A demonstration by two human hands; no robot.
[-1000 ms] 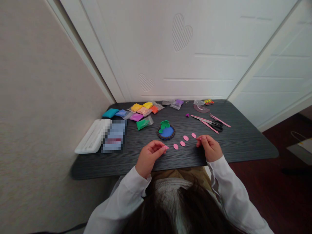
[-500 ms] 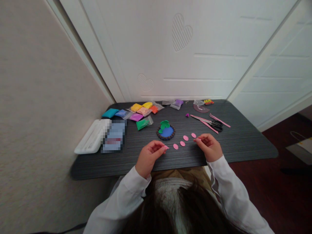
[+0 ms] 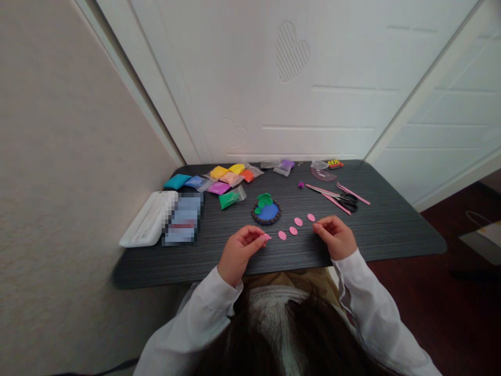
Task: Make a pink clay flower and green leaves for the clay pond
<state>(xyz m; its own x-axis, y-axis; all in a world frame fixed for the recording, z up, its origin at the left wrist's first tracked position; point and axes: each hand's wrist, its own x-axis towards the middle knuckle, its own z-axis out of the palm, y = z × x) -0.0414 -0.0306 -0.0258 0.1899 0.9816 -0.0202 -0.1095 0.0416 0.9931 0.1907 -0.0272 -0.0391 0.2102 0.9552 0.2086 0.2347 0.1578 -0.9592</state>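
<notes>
Between thumb and finger, my left hand (image 3: 241,253) pinches a small pink clay piece (image 3: 267,237) with a pointed tip. My right hand (image 3: 335,237) is closed in a pinch above the table; whatever lies between its fingertips is too small to make out. Several flat pink clay ovals (image 3: 293,231) lie in a loose row between my hands. Just beyond them sits a round clay pond (image 3: 269,212), with a blue middle, a brown beaded rim and green leaf shapes (image 3: 265,200) on its left and back part.
Scissors (image 3: 346,198) and pink strips (image 3: 353,193) lie to the right, near a small purple lump (image 3: 300,185). Bags of coloured clay (image 3: 229,200) spread over the back left. A white tray (image 3: 146,222) stands at the left edge. A white panelled door (image 3: 250,94) rises behind the table.
The fingers of my right hand have drawn slightly closer together. My left hand keeps its pinch on the pink clay, and the objects on the table stay in place.
</notes>
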